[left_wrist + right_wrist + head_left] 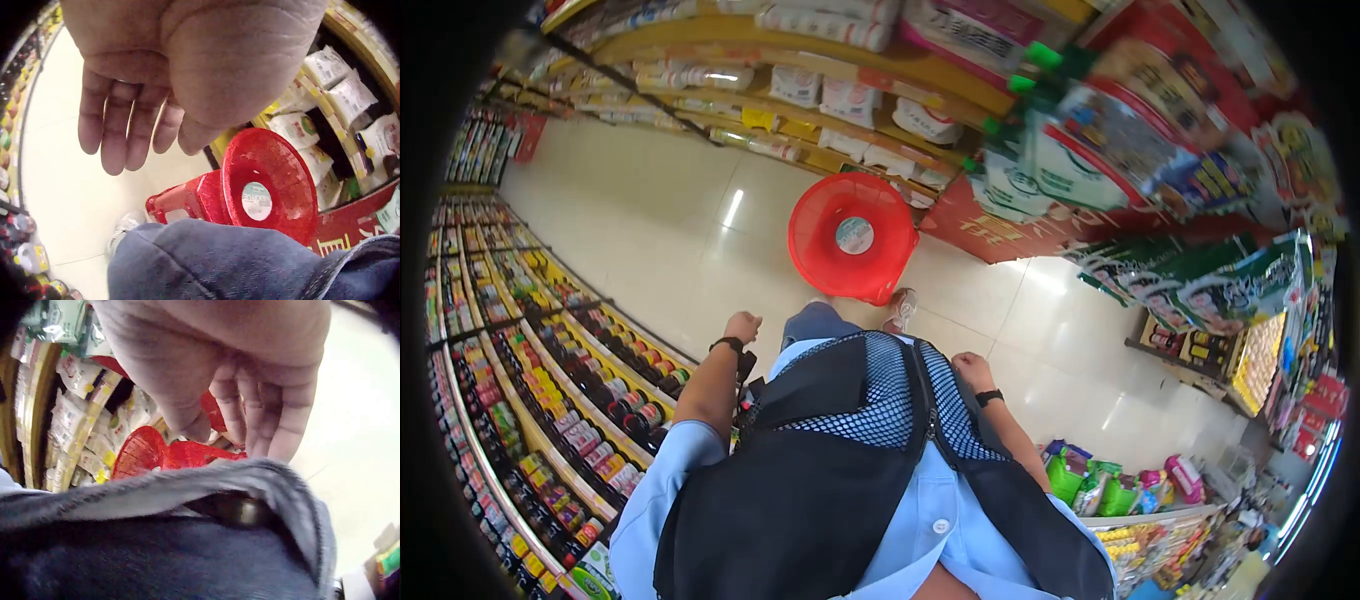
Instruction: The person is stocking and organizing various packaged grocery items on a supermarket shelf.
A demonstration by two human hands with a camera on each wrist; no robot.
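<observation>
My left hand (743, 327) hangs beside the body; in the left wrist view its fingers (115, 128) are relaxed and hold nothing. On the other side of the vest is my right hand (973, 371), and in the right wrist view its loosely bent fingers (269, 412) hang empty near the trousers (156, 550). A red plastic object (825, 265) with a round, hollow top and a pale label stands on the floor ahead, just past the shoe (903, 308). In the left wrist view, this red object (275, 162) is apart from the hand.
Bottle shelves (550, 400) line the left side. Ahead, shelves hold white bags (850, 100); green and red packets (1100, 150) stand at the front right over a red panel (1000, 225). Bagged goods (1115, 490) lie at the lower right. Tiled floor (640, 190) stretches to the far left.
</observation>
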